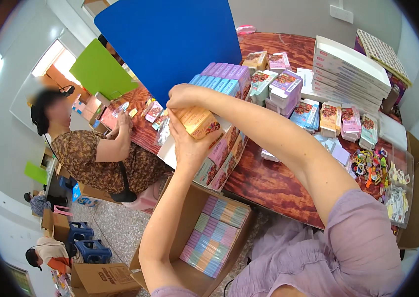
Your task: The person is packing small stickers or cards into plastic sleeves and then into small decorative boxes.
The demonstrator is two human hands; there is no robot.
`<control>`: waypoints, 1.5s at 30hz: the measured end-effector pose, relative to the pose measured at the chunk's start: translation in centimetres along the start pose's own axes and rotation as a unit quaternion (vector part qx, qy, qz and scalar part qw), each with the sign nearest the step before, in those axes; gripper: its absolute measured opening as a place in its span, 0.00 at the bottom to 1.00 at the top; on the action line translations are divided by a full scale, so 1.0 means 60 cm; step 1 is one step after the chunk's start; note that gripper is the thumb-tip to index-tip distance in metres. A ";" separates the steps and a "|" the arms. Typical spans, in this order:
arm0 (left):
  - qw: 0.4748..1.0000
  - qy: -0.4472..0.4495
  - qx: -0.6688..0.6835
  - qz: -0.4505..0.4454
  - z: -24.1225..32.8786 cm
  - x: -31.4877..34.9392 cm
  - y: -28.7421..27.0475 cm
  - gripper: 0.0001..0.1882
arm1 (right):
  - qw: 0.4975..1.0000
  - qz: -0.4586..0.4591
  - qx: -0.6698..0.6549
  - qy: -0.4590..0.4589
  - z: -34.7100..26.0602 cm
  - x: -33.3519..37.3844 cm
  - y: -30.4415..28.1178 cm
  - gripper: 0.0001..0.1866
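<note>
My left hand (188, 147) is wrapped around the near side of a small yellow-orange carton (193, 122), fingers along its left edge. My right hand (183, 96) reaches across from the right, fingers bent down at the carton's far end; its fingertips are partly hidden. Just behind and beside my hands stand rows of small purple and blue cartons (231, 73). Below them, pink and green cartons (218, 154) are stacked at the table edge, next to a white tray (169, 152) partly covered by my left hand.
A blue panel (170, 44) stands behind my hands. Right on the wooden table (269, 188) are carton stacks, white trays (350, 69) and a clear bin (401, 198) of colourful small pieces. Below sits an open cardboard box (170, 237) with wrapped cartons. A co-worker (95, 143) works at left.
</note>
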State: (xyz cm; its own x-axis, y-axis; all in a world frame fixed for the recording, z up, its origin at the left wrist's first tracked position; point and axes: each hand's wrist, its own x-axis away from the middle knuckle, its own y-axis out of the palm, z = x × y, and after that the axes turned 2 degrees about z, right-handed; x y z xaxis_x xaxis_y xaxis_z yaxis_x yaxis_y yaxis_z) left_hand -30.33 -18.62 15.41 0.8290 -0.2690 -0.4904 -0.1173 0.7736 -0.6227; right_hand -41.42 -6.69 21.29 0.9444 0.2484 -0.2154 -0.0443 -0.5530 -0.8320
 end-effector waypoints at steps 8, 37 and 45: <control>0.998 0.034 -0.050 -0.035 -0.008 -0.017 0.008 0.75 | 0.953 0.234 0.125 -0.145 -0.020 0.061 -0.023 0.09; 0.929 -0.276 0.207 -0.134 -0.077 -0.042 -0.046 0.40 | 0.844 0.015 -0.529 0.080 -0.009 0.278 0.069 0.26; 0.815 -0.248 0.516 -0.093 -0.006 -0.025 0.010 0.36 | 0.933 0.188 -0.306 -0.007 -0.010 0.330 0.103 0.11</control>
State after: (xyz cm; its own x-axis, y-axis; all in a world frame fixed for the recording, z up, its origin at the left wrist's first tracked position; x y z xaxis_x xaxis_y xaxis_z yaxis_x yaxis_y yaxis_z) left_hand -31.87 -17.96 15.54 0.9293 -0.3687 0.0200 0.3446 0.8855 0.3115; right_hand -22.80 -5.65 12.19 0.8955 -0.0462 -0.4427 -0.1729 -0.9526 -0.2503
